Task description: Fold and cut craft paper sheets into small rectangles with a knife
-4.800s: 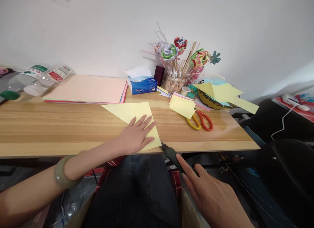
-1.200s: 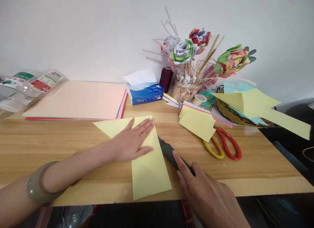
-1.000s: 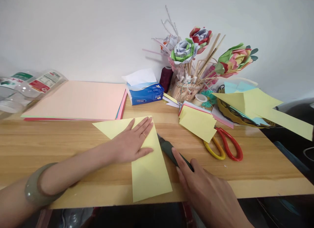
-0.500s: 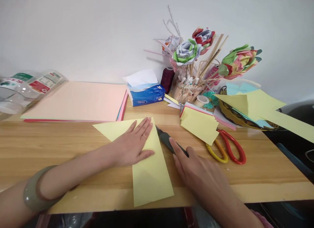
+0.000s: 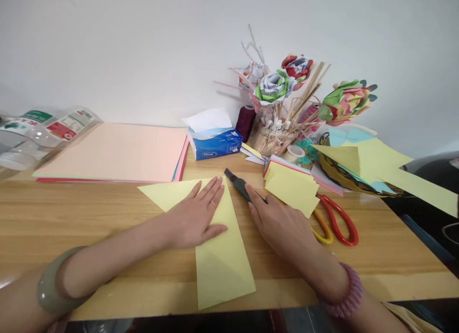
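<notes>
Flat on the folded yellow paper (image 5: pixel 224 271) lies my left hand (image 5: pixel 193 216), fingers stretched out and thumb apart, pressing near its top corner. The paper has a triangular flap pointing left and a strip running down toward the table's front edge. My right hand (image 5: pixel 281 223) is wrapped round a dark utility knife (image 5: pixel 239 186), index finger along its handle. The knife's tip sits beside the paper's top corner, just off its right edge. Scissors with red and yellow handles (image 5: pixel 339 220) lie right of my right hand, partly under yellow paper pieces (image 5: pixel 292 185).
A stack of coloured sheets (image 5: pixel 111 154) lies at the back left beside plastic bottles (image 5: pixel 36 137). Behind the paper stand a blue tissue pack (image 5: pixel 218 143) and a holder (image 5: pixel 270 141) with paper flowers and sticks. A basket (image 5: pixel 344 173) with paper scraps is at the right.
My right hand has moved up and away from me with the knife, whose tip is now at the paper's top corner. My left hand stays on the paper. The view has tilted up slightly.
</notes>
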Demonstrator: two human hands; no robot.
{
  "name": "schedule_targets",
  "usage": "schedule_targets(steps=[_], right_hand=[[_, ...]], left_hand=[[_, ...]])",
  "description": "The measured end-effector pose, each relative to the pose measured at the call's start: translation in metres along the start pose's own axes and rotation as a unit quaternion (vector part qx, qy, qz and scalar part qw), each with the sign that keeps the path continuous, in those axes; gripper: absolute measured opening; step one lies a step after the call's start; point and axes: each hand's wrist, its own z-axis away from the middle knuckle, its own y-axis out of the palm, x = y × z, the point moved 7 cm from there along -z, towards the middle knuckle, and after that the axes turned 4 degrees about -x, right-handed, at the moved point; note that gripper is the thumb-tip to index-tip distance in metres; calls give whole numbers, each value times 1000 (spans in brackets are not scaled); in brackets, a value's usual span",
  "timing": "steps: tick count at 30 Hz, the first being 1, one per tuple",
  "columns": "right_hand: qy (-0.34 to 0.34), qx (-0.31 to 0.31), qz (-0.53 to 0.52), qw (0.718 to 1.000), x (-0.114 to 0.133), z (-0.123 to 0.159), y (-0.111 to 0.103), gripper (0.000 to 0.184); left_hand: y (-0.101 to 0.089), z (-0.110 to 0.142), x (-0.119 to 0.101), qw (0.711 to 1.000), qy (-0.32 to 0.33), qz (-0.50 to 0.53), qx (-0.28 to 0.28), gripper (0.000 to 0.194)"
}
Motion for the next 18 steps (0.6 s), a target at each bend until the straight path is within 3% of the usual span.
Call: schedule_targets(steps=[4,7,10,12,14,18], right_hand=[[25,-39,-15,999,-6,-14,0,44],[23,-74,-17,997,-2,-10,-9,43],[-80,-115,-107,984,23,19,-20,51],[-213,-99,-179,956,50,50,-19,70],[-278,-104,-184,937,67,78,-15,61],[-291,-147,-180,928,72,109,-15,31]], left_hand=[[-3,1,1,1000,-3,17,-18,83],[-4,3,6,998,-8,48,-44,79],[-5,4,15,989,-31,108,-95,68],[-5,4,22,978,-51,162,-122,65],[-6,4,27,965,-63,212,-141,63],[-10,5,31,946,-62,257,-186,58]])
